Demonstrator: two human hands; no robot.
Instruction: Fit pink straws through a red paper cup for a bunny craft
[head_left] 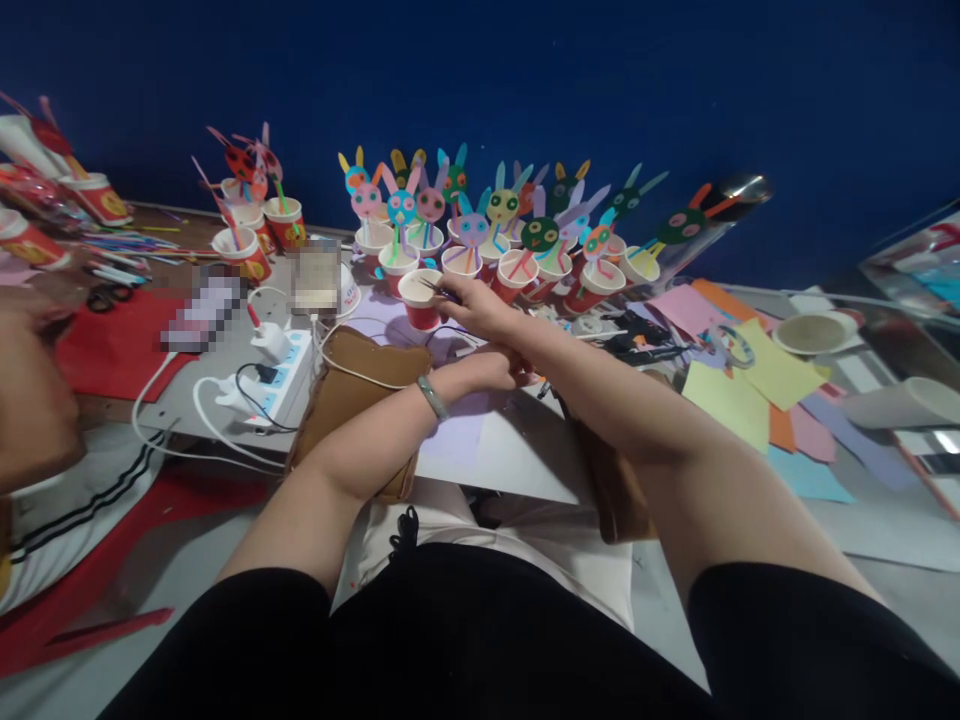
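Observation:
My right hand [480,308] reaches over the table, its fingers closed on a thin dark pointed tool [441,291] whose kind is too small to tell. The tip lies over the mouth of a red and white paper cup [422,312] in the front of the group. Lower and partly behind my right forearm is my left hand [504,368]. Its fingers are mostly hidden, and what they hold, if anything, does not show. Behind the cup stand several paper cups with coloured paper rabbit heads [474,230] on straw stems.
A white power strip [289,375] with plugs and cables lies left of a brown cushion [360,385]. Coloured paper sheets [724,405] and a tape roll [733,346] lie at right. Another person's arm [34,390] is at far left, near a red sheet [120,345] and scissors [109,295].

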